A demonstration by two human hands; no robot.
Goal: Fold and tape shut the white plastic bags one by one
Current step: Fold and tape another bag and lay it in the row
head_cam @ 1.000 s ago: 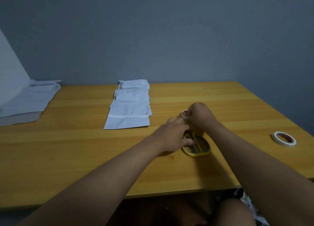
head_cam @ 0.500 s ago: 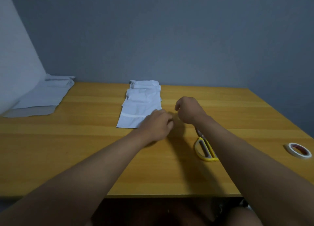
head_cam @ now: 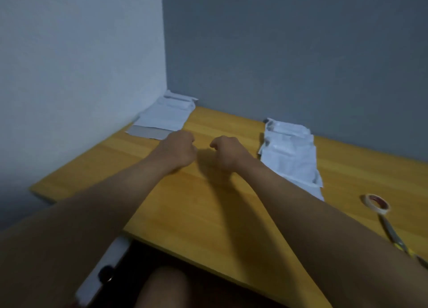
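Observation:
My left hand (head_cam: 179,150) and my right hand (head_cam: 228,153) hover side by side over the wooden table (head_cam: 203,215), a small gap between them. Both have their fingers curled into loose fists, and I see nothing in either. A pile of flat white plastic bags (head_cam: 165,117) lies in the far left corner against the wall, just beyond my left hand. A row of folded white bags (head_cam: 291,155) lies to the right of my right hand. A tape roll (head_cam: 377,204) sits further right.
Scissors with yellow handles (head_cam: 393,234) lie just below the tape roll, partly hidden by my right forearm. Walls close off the table at the left and the back. My knee shows under the near edge.
My view has swung left. Both hands left the scissors and tape roll and moved left across the table, past the folded bags, towards the pile in the corner.

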